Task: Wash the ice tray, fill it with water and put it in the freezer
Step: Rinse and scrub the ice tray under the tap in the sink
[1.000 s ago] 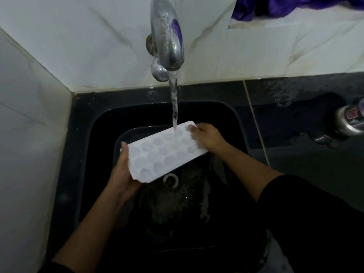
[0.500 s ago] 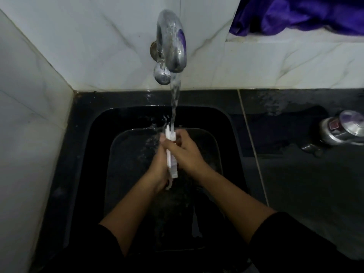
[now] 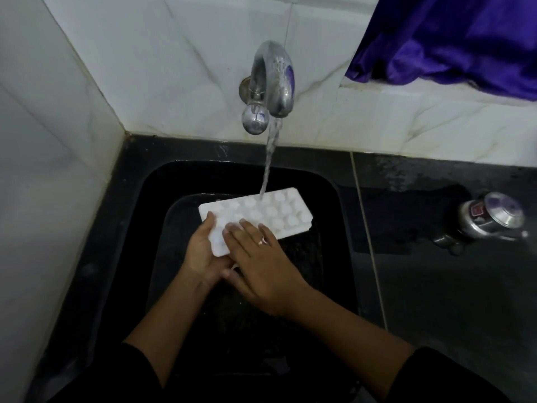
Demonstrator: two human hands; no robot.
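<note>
The white plastic ice tray [image 3: 279, 210] is held tilted over the black sink [image 3: 128, 216], its far edge under the stream of water [image 3: 268, 164] from the curved chrome tap [image 3: 273, 80]. The left hand [image 3: 203, 251] grips the near end, thumb on top and palm beneath. The right hand [image 3: 261, 266] lies on the tray with straight fingers, holding nothing. To wash well, I would rub each rounded cell with the fingertips and shift the tray so that water reaches every row. The wet plastic looks slick, so the grip should be firm. Veined white tiles [image 3: 145, 68] back the glossy dark counter [image 3: 436, 301], where a steel container [image 3: 491, 219] lies on its side.
</note>
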